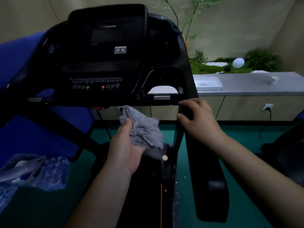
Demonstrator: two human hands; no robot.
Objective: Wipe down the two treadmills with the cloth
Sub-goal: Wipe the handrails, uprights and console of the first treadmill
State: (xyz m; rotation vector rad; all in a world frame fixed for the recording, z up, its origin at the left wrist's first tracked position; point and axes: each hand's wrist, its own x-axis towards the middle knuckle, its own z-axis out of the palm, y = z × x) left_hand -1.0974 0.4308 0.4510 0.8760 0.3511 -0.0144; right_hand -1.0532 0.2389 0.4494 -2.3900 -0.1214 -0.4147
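I see one treadmill [107, 63] filling the centre of the view, its black console facing me with a dark screen, a row of small keys and a green and a red button below it. I see only this one machine for certain; a dark shape at the far right edge is too cut off to identify.

My left hand [126, 148] is below the console's front edge, palm turned partly up, fingers and thumb curled round a bunched grey cloth [143, 129]. The cloth rises out of the grip and its upper corner reaches the underside of the console; I cannot tell whether it touches there.

My right hand [199, 119] is on the right handrail [207, 170] where it meets the console. The fingers curl over the top of the rail and the thumb goes under its near side, so the hand grips it.

Left of the machine is a blue pad [21, 66], with crumpled clear plastic [32, 171] on the green floor [243, 139] below. Right of it, a grey counter [250, 84] carries a white tray [208, 83]. Behind the counter are plants and a white globe [238, 63].
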